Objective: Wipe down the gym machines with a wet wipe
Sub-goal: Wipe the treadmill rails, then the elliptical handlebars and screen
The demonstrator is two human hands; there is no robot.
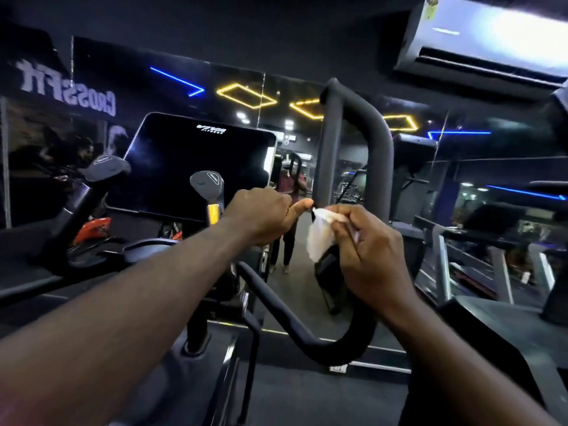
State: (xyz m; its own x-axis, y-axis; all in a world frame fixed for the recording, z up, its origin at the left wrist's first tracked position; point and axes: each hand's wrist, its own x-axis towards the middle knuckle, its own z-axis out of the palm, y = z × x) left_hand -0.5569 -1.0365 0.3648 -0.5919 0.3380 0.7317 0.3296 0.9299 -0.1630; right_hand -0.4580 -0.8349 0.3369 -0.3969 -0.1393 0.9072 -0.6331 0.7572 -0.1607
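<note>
A black padded loop handlebar of a cardio machine rises in front of me and curves down to a lower bend. My right hand pinches a crumpled white wet wipe against the lower end of the loop's inner bar. My left hand is closed beside it, its thumb tip touching the same bar end next to the wipe. Whether the left fingers hold a corner of the wipe is hidden. The machine's dark console screen stands to the left.
Two grey lever handles stand left of the hands. A wall mirror ahead reflects a person and gym lights. An air conditioner hangs at the top right. Treadmills stand at the right.
</note>
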